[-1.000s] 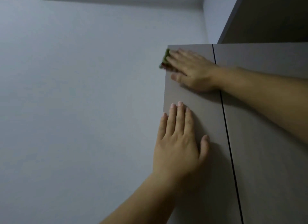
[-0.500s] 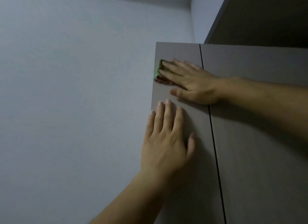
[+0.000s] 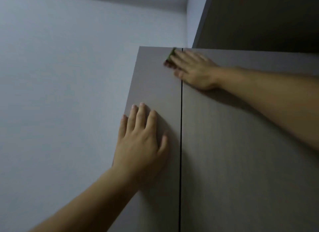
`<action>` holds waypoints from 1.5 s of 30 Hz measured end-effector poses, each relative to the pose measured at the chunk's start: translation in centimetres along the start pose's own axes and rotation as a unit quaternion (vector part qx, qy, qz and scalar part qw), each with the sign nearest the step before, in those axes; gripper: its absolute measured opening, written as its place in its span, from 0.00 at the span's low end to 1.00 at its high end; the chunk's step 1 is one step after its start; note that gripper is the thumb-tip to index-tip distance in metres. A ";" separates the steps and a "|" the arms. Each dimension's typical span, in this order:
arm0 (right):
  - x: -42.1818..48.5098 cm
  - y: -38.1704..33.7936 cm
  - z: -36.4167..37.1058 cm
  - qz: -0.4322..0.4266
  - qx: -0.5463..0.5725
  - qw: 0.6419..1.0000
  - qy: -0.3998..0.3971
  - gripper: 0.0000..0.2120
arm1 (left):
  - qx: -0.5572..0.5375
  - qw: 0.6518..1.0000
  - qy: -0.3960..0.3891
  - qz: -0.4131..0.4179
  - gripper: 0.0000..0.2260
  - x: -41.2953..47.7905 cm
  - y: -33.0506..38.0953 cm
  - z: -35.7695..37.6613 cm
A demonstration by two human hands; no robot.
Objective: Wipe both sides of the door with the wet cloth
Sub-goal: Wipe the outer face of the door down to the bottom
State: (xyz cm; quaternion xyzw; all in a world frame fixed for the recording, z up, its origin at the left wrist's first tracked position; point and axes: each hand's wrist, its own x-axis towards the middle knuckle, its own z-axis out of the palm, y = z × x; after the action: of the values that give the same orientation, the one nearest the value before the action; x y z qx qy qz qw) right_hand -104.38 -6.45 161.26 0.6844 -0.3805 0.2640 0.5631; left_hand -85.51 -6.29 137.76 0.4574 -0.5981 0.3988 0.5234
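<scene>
The door (image 3: 155,86), a grey-brown panel, fills the middle of the view from about 12 o'clock down to 6 o'clock, with a thin dark vertical seam (image 3: 181,145) dividing it from the neighbouring panel (image 3: 241,162) at 3 o'clock. The left hand (image 3: 141,142) lies flat on the door just below centre, at roughly 7 o'clock from the seam's midpoint, palm down, fingers spread slightly and pointing toward 12 o'clock, thumb out toward the seam; it holds nothing. The right hand (image 3: 193,69) reaches in from 3 o'clock, its forearm crossing the neighbouring panel, and presses flat near the door's top edge at about 1 o'clock, straddling the seam. Under its extended fingers sits the wet cloth (image 3: 170,58), a small greenish pad with a darker underside, pinned against the surface and showing only at the fingertips; it is blurred. A pale wall (image 3: 69,93) takes up the side from 8 to 11 o'clock, and a darker cabinet face (image 3: 259,16) rises at 1 to 2 o'clock.
</scene>
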 end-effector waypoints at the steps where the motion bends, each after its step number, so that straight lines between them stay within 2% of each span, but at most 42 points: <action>1: 0.9 1.1 -0.8 0.052 0.004 0.999 0.000 0.34 | 0.000 1.000 0.000 -0.006 0.35 0.1 0.4 0.0; 3: 1.2 0.9 -0.9 0.082 0.010 0.997 0.011 0.33 | 0.011 1.000 -0.004 0.008 0.35 0.3 1.1 0.0; 4: 0.4 -0.1 -0.3 0.056 0.010 0.998 0.014 0.35 | 0.016 1.000 -0.008 0.024 0.34 0.5 1.4 0.0; 7: -3.6 -1.9 2.5 -0.097 0.016 0.995 0.017 0.37 | -0.002 0.999 -0.012 0.039 0.33 1.3 2.5 0.2; 8: -3.9 -0.9 2.3 -0.114 0.007 0.993 0.019 0.36 | -0.007 0.999 -0.014 0.036 0.33 1.6 2.7 0.4; 9: -3.6 0.4 1.7 -0.095 0.001 0.995 0.014 0.36 | 0.002 0.999 -0.016 0.034 0.33 1.6 2.9 0.6; 12: -0.9 4.2 -1.1 0.090 0.018 0.996 -0.021 0.34 | 0.059 0.997 -0.022 0.049 0.33 1.5 2.9 1.1; 13: -0.3 4.5 -1.5 0.121 0.023 0.992 -0.023 0.34 | 0.066 0.996 -0.020 0.049 0.33 1.3 2.8 1.2; 15: -0.6 3.2 -1.0 0.101 0.007 0.995 -0.011 0.36 | 0.060 0.997 -0.017 0.048 0.34 1.3 2.7 1.1; 19: -6.5 -0.5 2.6 -0.106 0.019 0.994 0.002 0.37 | 0.051 0.997 -0.026 0.052 0.35 1.1 2.5 0.9; 20: -7.0 -0.1 2.9 -0.131 0.012 0.991 0.001 0.36 | 0.051 0.997 -0.027 0.051 0.35 1.1 2.5 0.9; 21: -6.7 0.9 2.5 -0.126 0.008 0.992 -0.002 0.35 | 0.049 0.997 -0.028 0.050 0.35 1.1 2.5 0.8; 22: -5.7 2.3 1.8 -0.083 0.007 0.997 -0.005 0.34 | 0.046 0.997 -0.028 0.048 0.35 1.1 2.6 0.8; 24: -3.5 4.5 0.1 0.054 0.006 0.999 -0.001 0.34 | 0.045 0.998 -0.027 0.046 0.35 1.3 2.8 0.6; 25: -2.7 4.8 -0.5 0.097 0.004 0.995 -0.001 0.34 | 0.050 0.997 -0.026 0.043 0.35 1.2 2.9 0.6; 26: -2.5 4.4 -0.5 0.104 0.000 0.995 0.001 0.34 | 0.057 0.997 -0.025 0.041 0.35 1.1 2.9 0.6; 27: -3.1 3.6 -0.1 0.084 -0.004 0.996 0.006 0.36 | 0.064 0.997 -0.025 0.041 0.35 1.1 3.0 0.6; 30: -7.5 0.5 2.8 -0.067 0.005 0.998 0.011 0.38 | 0.076 0.996 -0.030 0.038 0.34 1.0 3.0 0.8; 32: -8.8 1.2 3.1 -0.105 -0.002 0.994 0.007 0.37 | 0.073 0.996 -0.035 0.035 0.35 1.2 3.1 0.8; 34: -7.3 4.0 1.9 -0.047 -0.003 0.999 -0.001 0.36 | 0.066 0.997 -0.032 0.027 0.34 1.5 3.4 0.7; 36: -5.3 6.6 0.4 0.071 -0.002 0.997 -0.002 0.34 | 0.056 0.998 -0.034 0.017 0.33 1.7 3.9 0.5; 38: -4.6 6.5 0.1 0.120 0.001 0.993 0.004 0.34 | 0.049 0.998 -0.037 0.003 0.33 1.9 4.6 0.5; 39: -5.2 5.5 0.6 0.106 0.001 0.994 0.010 0.36 | 0.044 0.998 -0.036 -0.003 0.33 2.1 4.9 0.5; 42: -9.3 2.4 3.2 -0.053 0.007 0.999 0.008 0.38 | 0.036 0.998 -0.040 -0.012 0.34 2.4 5.3 0.5; 43: -9.9 3.0 3.3 -0.082 -0.001 0.997 0.006 0.37 | 0.044 0.998 -0.045 -0.011 0.34 2.4 5.2 0.7; 44: -9.8 4.3 2.8 -0.078 -0.007 0.997 0.006 0.36 | 0.054 0.997 -0.048 -0.011 0.34 2.3 5.2 0.8; 45: -9.0 6.0 2.0 -0.039 -0.008 0.999 0.001 0.35 | 0.063 0.997 -0.048 -0.013 0.34 2.2 5.2 0.8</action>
State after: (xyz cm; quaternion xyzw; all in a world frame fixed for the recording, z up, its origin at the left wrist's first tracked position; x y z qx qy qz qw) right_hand -114.59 -6.81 157.09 0.6937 -0.3548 0.2397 0.5792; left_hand -90.79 -5.99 139.84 0.5157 -0.5900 0.4066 0.4697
